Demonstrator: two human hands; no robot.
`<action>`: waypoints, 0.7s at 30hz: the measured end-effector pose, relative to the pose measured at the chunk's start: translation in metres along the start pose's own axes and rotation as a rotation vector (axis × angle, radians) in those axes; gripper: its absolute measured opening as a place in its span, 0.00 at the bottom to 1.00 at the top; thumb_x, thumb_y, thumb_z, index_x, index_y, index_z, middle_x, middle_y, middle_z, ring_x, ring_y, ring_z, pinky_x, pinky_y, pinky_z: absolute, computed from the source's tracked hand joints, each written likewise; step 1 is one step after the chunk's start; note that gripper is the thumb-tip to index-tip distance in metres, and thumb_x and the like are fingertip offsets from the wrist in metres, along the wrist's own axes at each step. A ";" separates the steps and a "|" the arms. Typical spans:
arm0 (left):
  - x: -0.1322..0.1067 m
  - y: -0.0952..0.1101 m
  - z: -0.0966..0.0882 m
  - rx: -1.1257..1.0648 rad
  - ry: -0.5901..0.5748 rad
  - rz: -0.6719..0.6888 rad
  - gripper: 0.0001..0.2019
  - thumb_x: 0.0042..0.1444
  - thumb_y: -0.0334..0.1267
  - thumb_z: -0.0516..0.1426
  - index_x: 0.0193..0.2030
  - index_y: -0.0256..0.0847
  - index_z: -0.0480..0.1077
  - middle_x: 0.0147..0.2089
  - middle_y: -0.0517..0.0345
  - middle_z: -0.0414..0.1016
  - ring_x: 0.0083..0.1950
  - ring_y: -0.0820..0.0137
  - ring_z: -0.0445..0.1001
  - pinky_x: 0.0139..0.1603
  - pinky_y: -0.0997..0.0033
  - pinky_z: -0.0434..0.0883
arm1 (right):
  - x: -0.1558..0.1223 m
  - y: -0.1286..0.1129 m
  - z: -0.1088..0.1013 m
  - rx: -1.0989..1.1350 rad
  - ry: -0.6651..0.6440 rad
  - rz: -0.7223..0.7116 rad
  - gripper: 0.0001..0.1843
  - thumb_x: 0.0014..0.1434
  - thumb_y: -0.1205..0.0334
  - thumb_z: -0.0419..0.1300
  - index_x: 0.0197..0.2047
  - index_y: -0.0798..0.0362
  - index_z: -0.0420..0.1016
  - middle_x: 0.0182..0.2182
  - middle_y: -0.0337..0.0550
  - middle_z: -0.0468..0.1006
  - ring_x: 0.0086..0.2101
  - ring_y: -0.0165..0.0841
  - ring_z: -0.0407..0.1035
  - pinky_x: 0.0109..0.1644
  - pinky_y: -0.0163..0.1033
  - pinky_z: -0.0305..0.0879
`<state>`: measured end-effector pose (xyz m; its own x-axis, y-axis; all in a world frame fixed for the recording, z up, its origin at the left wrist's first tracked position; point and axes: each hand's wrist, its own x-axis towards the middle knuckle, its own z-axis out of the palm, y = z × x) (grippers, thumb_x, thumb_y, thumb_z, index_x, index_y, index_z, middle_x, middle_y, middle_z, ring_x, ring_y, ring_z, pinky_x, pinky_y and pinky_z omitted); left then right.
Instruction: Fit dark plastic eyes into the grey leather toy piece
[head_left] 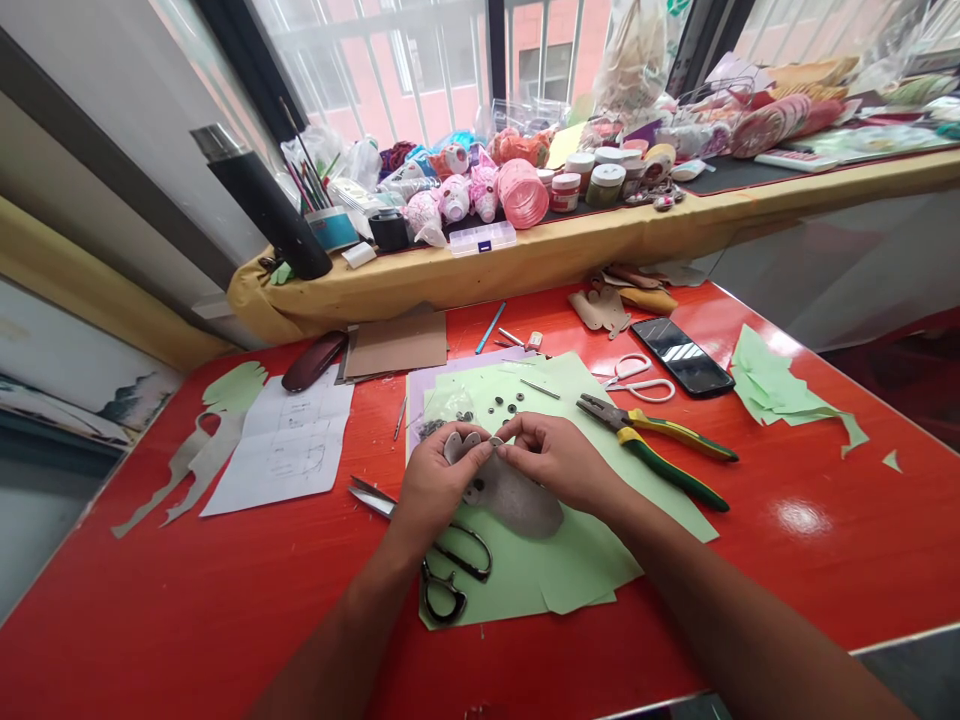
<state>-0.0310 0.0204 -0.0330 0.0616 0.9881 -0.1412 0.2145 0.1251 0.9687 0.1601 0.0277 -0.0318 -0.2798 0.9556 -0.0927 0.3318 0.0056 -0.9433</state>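
Observation:
Over a light green paper sheet [570,570] on the red table [187,600], both my hands hold a grey felt cut-out [517,495]. My left hand [435,480] grips its upper left part with thumb and fingers closed. My right hand [551,455] pinches the top edge of the piece, fingertips pressed together at a small fastener I cannot make out. Black-handled scissors [450,570] lie just under my left wrist. Small dark eyelets or buttons [506,403] are scattered on the green sheet beyond my hands.
Green-and-yellow pliers [652,440] lie right of my hands, white scissors [637,378] and a black phone [681,355] behind them. A white paper pattern [289,450] and grey cut-outs [187,465] lie left. Green scraps [780,390] sit right. A cluttered window ledge [525,255] runs behind.

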 end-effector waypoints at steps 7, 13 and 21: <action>-0.001 0.001 0.001 0.087 0.004 0.012 0.16 0.56 0.53 0.65 0.38 0.40 0.79 0.32 0.59 0.76 0.34 0.66 0.71 0.34 0.71 0.68 | 0.000 0.001 0.001 0.003 0.009 0.005 0.07 0.61 0.58 0.63 0.39 0.51 0.80 0.20 0.32 0.69 0.23 0.30 0.59 0.26 0.34 0.52; -0.003 -0.002 -0.001 0.129 -0.006 0.028 0.15 0.58 0.52 0.64 0.37 0.40 0.79 0.31 0.59 0.75 0.34 0.67 0.71 0.34 0.71 0.68 | 0.001 0.001 0.001 0.013 0.017 0.019 0.06 0.60 0.59 0.62 0.36 0.51 0.79 0.20 0.33 0.69 0.23 0.30 0.59 0.26 0.35 0.52; -0.001 -0.001 -0.002 0.073 -0.060 0.032 0.16 0.56 0.52 0.65 0.37 0.39 0.77 0.30 0.60 0.73 0.33 0.68 0.69 0.34 0.71 0.67 | 0.001 0.001 -0.001 0.060 -0.007 0.035 0.08 0.59 0.56 0.63 0.34 0.51 0.77 0.19 0.31 0.66 0.22 0.29 0.56 0.25 0.35 0.49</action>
<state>-0.0333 0.0195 -0.0332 0.1274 0.9839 -0.1250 0.2821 0.0849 0.9556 0.1609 0.0291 -0.0329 -0.2750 0.9528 -0.1283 0.2868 -0.0460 -0.9569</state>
